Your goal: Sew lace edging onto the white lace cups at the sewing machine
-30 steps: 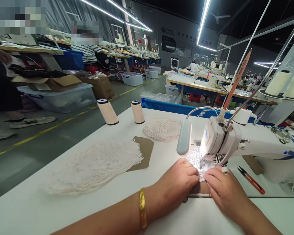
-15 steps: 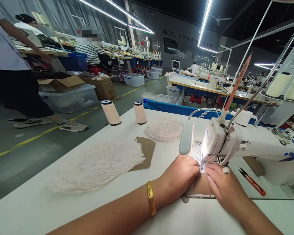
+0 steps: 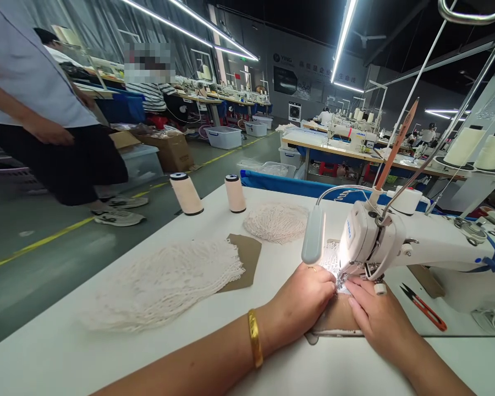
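White lace (image 3: 330,257) lies under the needle area of a sewing machine (image 3: 357,234), lit by its small lamp (image 3: 313,236). My left hand (image 3: 303,297), with curled fingers, grips the lace's edge just left of the presser foot (image 3: 341,279). On the other side, my right hand (image 3: 377,311) lies with its fingers stretched out, the fingertips resting close to the foot. Between the hands is a brown flat surface (image 3: 337,316). The needle tip and the lace under my fingers are hidden.
Left on the table (image 3: 214,352) are a lace stack (image 3: 169,280) over brown card (image 3: 247,258), a lace bundle (image 3: 276,221) and two thread cones (image 3: 186,193) (image 3: 235,193). Orange thread snips (image 3: 424,308) lie right of my hand. A person (image 3: 45,110) stands in the aisle.
The person in the aisle has stepped to the right, closer to my table. My hands stay at the presser foot with almost no visible shift.
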The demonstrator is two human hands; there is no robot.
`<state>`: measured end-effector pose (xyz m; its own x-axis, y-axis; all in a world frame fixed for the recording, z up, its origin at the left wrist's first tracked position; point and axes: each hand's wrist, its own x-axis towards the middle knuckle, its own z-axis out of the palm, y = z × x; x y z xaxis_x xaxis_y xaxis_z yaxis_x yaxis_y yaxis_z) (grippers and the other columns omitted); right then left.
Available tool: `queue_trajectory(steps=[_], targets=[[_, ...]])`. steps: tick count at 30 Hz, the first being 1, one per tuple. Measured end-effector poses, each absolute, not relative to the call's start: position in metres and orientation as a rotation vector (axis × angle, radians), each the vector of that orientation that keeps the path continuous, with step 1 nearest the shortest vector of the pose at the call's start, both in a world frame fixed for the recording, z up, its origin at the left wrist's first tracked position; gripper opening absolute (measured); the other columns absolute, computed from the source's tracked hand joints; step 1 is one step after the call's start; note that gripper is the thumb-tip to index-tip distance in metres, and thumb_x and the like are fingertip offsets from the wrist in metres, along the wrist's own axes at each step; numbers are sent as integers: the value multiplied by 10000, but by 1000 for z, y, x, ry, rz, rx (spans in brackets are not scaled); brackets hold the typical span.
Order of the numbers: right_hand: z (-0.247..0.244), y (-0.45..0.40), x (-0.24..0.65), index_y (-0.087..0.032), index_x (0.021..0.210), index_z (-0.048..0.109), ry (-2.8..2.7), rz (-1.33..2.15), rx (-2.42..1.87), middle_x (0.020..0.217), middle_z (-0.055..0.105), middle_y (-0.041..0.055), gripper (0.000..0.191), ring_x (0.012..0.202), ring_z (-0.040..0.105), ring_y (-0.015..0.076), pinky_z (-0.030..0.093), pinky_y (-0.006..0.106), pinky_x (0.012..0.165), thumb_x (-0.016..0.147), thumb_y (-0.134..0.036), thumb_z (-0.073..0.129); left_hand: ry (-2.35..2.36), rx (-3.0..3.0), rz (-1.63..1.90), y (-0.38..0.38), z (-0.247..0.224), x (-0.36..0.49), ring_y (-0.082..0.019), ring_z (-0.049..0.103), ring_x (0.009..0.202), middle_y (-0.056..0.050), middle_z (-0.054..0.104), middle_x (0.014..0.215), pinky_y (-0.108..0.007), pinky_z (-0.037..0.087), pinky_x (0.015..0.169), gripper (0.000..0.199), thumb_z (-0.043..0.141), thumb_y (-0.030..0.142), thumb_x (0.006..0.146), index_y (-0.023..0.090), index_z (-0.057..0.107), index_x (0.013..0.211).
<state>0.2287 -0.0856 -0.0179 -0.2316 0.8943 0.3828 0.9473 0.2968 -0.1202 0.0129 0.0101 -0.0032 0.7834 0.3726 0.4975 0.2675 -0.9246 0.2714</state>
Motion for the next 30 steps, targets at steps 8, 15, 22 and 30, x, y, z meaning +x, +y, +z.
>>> queue_trajectory(steps=[8,15,22,30], targets=[[-13,-87,230,-214,1343,685,-2187,-228,-1529,1313,748,132,391,1155,714,305,626,458,952,1029,-155,458,867,2847,640,9,14,4,-281,636,963,-101,694,1071,-400,496,851,210,634,391,1026,197,684,1088],[4,-94,220,-241,1310,608,-2278,4,-1152,1233,749,88,390,1131,693,246,595,385,939,995,-69,455,585,2792,756,1,34,-3,-180,527,698,-30,591,767,-326,374,656,382,619,323,1018,178,607,665],[3,-95,235,-242,905,627,-2328,-100,-1391,936,692,54,285,902,606,250,537,364,792,863,4,490,458,2795,742,-2,22,-4,-170,518,707,-14,632,791,-331,393,697,212,558,56,944,180,648,798],[10,-100,227,-248,1089,660,-2370,33,-1239,1176,736,46,332,1010,619,239,495,349,814,932,-11,490,362,2752,782,-6,14,-3,-209,640,891,-33,752,978,-369,467,845,88,707,124,947,198,753,932]])
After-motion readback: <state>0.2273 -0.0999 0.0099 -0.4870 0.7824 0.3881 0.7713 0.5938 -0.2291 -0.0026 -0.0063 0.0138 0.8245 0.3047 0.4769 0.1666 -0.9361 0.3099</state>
